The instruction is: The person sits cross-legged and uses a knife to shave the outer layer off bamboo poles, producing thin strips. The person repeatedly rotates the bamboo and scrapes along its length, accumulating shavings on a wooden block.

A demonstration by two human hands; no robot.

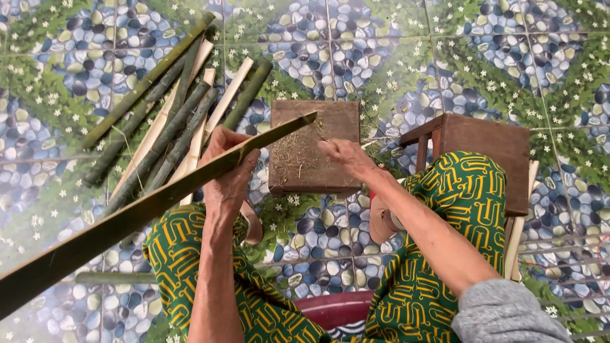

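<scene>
Head view, landmark: a square wooden block (305,147) stands on the tiled floor (483,57) between the person's knees; all places below are given from it.
Left hand: the left hand (227,170) is just left of the block, palm turned inward, fingers (223,136) curled and pressed around a long split bamboo strip (146,206).
Bamboo strip: green outside, pale along its cut edge; it runs aslant from the lower left corner of the view, passes through the left hand, and its tip reaches over the block's upper left part. Whether the tip touches the block cannot be told.
Right hand: the right hand (343,157) lies on the block's right side, fingers bent and close together, resting on the top face; whether they pinch anything cannot be told.
Block surface: dry fibres and shavings (293,155) lie scattered on the top, left of the right hand.
Bamboo pile: a loose pile of green and pale bamboo pieces (168,117) lies on the floor, left of the block, fanned out behind the left hand.
Stool: a brown wooden stool (492,143) stands right of the block, beside the right knee.
Basin: a red basin rim (333,308) shows below the block, between the legs.
</scene>
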